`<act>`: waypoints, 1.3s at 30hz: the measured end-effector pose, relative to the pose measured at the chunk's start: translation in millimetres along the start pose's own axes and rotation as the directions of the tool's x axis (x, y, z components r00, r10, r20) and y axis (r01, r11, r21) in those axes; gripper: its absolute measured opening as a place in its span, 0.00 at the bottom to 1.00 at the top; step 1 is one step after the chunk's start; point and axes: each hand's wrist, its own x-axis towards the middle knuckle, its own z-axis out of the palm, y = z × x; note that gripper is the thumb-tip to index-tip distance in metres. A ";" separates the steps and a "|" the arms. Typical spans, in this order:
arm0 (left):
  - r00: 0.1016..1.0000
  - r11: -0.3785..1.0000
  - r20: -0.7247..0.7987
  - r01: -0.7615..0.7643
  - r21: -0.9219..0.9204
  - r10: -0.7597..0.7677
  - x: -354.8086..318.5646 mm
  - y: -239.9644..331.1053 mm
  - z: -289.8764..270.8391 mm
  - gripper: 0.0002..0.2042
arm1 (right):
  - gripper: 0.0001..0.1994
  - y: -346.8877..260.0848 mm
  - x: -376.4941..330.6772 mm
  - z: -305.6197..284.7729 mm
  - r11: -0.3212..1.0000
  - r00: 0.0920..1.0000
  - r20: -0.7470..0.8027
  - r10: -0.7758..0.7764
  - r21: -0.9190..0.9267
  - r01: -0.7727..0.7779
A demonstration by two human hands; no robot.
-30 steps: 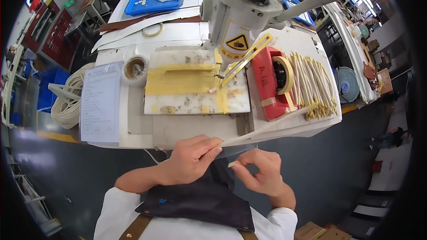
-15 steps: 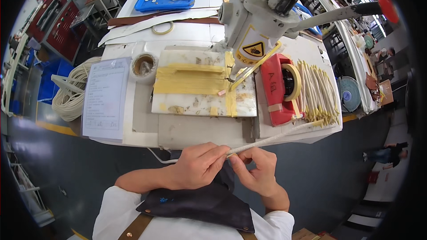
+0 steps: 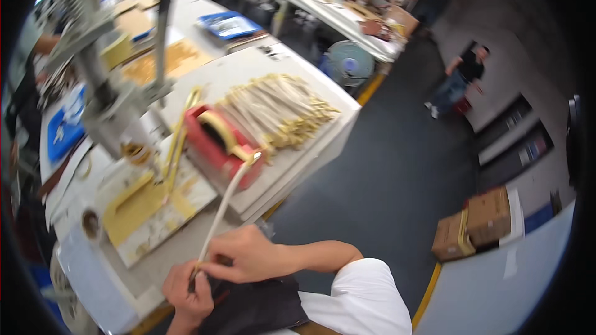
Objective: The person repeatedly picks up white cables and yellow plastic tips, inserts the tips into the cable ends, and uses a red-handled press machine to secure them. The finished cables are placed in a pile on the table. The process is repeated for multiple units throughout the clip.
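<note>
Together, left hand (image 3: 186, 296) and right hand (image 3: 249, 254) pinch a white cord (image 3: 219, 214) at its near end, red tape dispenser (image 3: 207, 151) beyond.

Legible text: none; view blurred. Pale rectangular sheet under clear plastic (image 3: 93, 285), lying on the white-topped desk (image 3: 320, 84): print unresolved. Small black marks (image 3: 269, 53) near desk's far edge: unreadable. Brown cardboard carton (image 3: 488, 214): faint marking, illegible.

The cord (image 3: 218, 218) (the view having swung right) now overlaps the tape dispenser (image 3: 211, 150).
</note>
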 end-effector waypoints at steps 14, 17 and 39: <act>0.737 0.452 0.328 0.639 -0.622 -0.591 5.2 21.9 -14.9 0.16 | 0.14 -4.1 0.2 -24.5 0.900 0.909 0.147 -0.390 -0.147 0.409; 0.902 0.729 0.146 0.417 -0.543 -0.407 3.3 26.5 -13.0 0.10 | 0.14 -4.2 1.7 -27.0 0.886 0.902 0.143 -0.408 -0.175 0.429; 0.606 0.310 0.748 0.790 -0.529 -0.269 10.1 14.3 -8.9 0.13 | 0.10 32.7 24.3 -25.5 0.926 0.950 0.132 -0.282 0.297 0.234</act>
